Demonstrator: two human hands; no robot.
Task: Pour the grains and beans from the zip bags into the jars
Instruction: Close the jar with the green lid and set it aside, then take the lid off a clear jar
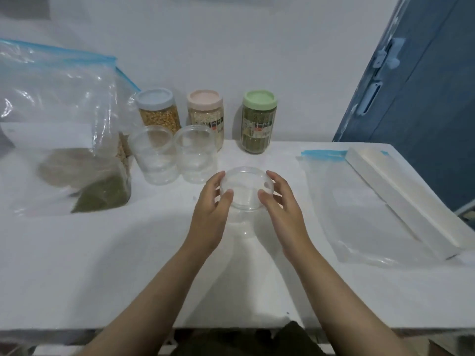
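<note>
An empty clear jar (246, 187) stands at the table's middle. My left hand (209, 214) and my right hand (282, 211) hold it from both sides, fingers curled round its rim. Two more empty clear jars (154, 158) (195, 155) stand behind it to the left. At the far left leans a big zip bag (59, 129) with green beans (102, 194) and pale grains at its bottom; another bag of grains shows partly behind it. By the wall stand three lidded full jars: yellow grains (158, 111), white grains (205, 114), green beans (259, 122).
An empty flat zip bag (365, 206) lies on the white table (102, 265) at the right, with a long white box (401, 199) on it. A blue door (424, 73) stands at the far right. The table's front edge runs just below my forearms.
</note>
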